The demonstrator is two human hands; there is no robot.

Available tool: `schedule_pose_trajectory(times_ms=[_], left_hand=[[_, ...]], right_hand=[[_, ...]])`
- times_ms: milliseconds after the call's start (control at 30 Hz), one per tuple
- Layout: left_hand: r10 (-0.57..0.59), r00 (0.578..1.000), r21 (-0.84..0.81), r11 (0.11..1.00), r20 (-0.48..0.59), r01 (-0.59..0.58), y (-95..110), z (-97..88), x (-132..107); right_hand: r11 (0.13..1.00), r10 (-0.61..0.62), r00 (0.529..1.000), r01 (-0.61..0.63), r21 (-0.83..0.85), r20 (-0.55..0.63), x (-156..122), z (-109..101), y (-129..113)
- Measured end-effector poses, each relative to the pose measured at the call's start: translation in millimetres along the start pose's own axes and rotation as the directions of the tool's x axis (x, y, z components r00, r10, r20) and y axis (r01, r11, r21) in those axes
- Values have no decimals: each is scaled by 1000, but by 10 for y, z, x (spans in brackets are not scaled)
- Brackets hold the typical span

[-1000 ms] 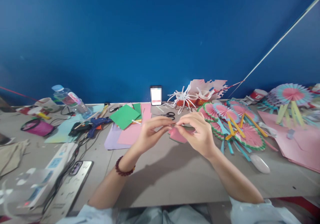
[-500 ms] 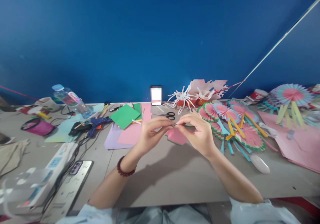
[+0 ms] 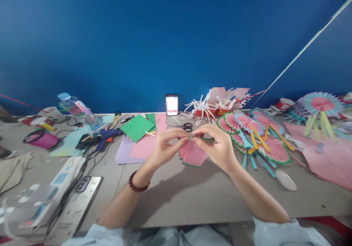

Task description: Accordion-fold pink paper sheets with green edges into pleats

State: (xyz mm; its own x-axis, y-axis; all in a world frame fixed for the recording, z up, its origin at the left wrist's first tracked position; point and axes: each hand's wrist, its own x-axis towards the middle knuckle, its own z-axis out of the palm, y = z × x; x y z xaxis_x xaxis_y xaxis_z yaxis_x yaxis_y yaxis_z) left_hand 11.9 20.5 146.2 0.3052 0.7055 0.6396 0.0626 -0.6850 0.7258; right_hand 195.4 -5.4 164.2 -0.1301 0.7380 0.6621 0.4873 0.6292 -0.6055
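Note:
A pleated pink paper fan with a green edge (image 3: 192,153) hangs from my two hands above the grey table (image 3: 192,194). My left hand (image 3: 166,146) pinches the fan's top from the left, thumb and fingers pressed together. From the right, my right hand (image 3: 217,145) pinches the same top edge. The fan spreads out downward below my fingertips. A dark bead bracelet (image 3: 136,184) sits on my left wrist.
Finished paper fans with stick handles (image 3: 255,136) lie to the right, and pink sheets (image 3: 327,158) beyond them. Black scissors (image 3: 183,126), green paper (image 3: 136,127), a glue gun (image 3: 106,136), a bottle (image 3: 77,108) and a standing phone (image 3: 172,104) lie behind. Another phone (image 3: 85,184) lies left.
The pleated pink paper has opened from a small folded bundle into a wider fan hanging lower. Both hands stayed almost in place, still pinching its top.

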Motion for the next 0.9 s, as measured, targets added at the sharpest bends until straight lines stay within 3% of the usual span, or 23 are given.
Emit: schedule_pose_trajectory(times_ms=[200, 900], left_hand=[[44, 999, 64, 997, -13, -43, 9, 9, -12], [83, 996, 155, 985, -41, -76, 63, 32, -14]], right_hand=[[999, -43, 999, 42, 19, 9, 0, 14, -1], [998, 3, 1000, -4, 61, 21, -10, 39, -2]])
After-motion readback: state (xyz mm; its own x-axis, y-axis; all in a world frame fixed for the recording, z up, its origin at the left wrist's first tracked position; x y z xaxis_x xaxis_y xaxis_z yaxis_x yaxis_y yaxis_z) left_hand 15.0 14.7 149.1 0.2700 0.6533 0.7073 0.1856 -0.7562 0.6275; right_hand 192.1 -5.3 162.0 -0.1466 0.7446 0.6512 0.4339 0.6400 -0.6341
